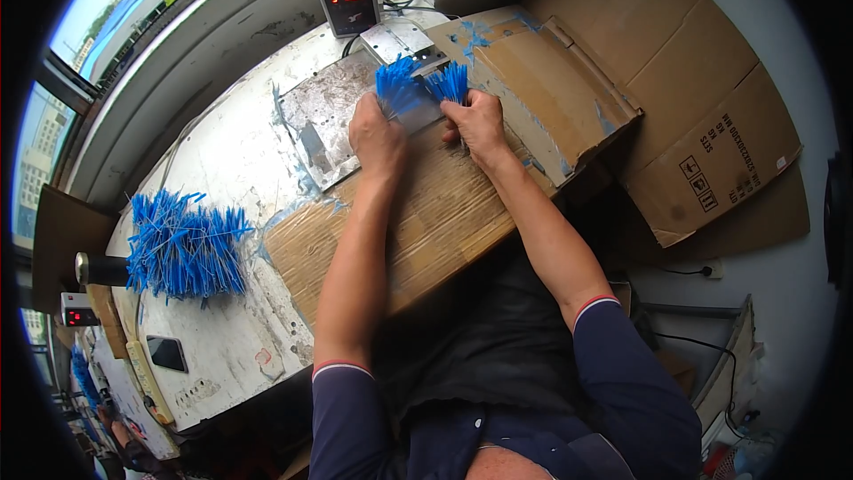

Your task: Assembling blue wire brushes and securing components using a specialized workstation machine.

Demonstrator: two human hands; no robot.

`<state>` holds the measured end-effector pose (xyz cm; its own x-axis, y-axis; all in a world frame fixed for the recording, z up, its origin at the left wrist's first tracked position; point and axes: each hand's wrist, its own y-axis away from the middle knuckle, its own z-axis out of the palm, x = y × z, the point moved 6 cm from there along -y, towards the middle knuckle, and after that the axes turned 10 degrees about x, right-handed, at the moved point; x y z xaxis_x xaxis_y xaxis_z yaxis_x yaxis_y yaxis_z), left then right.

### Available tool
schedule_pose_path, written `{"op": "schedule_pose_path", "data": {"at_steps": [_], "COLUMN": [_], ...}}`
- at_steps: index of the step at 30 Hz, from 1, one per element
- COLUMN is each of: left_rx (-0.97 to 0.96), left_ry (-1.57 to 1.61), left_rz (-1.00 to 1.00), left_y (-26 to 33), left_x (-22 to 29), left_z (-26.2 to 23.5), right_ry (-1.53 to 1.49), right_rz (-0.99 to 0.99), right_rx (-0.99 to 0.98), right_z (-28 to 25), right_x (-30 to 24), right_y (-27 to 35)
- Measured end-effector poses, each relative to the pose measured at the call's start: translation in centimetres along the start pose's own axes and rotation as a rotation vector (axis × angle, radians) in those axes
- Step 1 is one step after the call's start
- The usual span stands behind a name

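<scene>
My left hand (378, 138) is closed round the lower end of a bundle of blue-tipped thin wires (397, 80), whose tips fan out above the fist and look slightly blurred. Close to its right, my right hand (480, 124) grips a second, smaller blue-tipped bundle (450, 82) between thumb and fingers. Both hands are raised over the far edge of a worn cardboard sheet (400, 222), beside a scuffed metal plate (324, 111). A large heap of the same blue-tipped wires (187, 249) lies at the left of the white table (231, 142).
Behind the plate stands a box with a red digital display (348, 0). An open cardboard box (702, 107) fills the right side, next to a taped cardboard piece (551, 98). At the lower left are a phone (167, 354), a power strip (147, 380) and a black cylinder (102, 269).
</scene>
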<state>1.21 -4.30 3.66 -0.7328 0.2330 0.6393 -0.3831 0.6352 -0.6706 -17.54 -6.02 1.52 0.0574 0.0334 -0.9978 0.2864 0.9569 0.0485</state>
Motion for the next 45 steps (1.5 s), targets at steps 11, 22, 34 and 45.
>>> {"op": "schedule_pose_path", "data": {"at_steps": [11,22,34,45], "left_rx": [-0.073,0.215,0.121,-0.059], "left_ry": [-0.093,0.068,0.086,-0.015], "left_rz": [0.092,-0.11,-0.109,0.076], "left_y": [0.5,0.0,0.0,0.5], "left_x": [0.3,-1.0,-0.7,0.1], "left_z": [0.5,-1.1,-0.7,0.7], "right_ry": [0.05,0.108,0.093,-0.255], "right_rz": [-0.043,-0.133,-0.047,0.001], "right_rx": [0.015,0.113,0.137,0.051], "right_z": [0.4,1.3,1.6,0.5], "right_x": [-0.4,-0.6,-0.6,0.0], "right_y": [0.4,-0.5,-0.5,-0.1]}}
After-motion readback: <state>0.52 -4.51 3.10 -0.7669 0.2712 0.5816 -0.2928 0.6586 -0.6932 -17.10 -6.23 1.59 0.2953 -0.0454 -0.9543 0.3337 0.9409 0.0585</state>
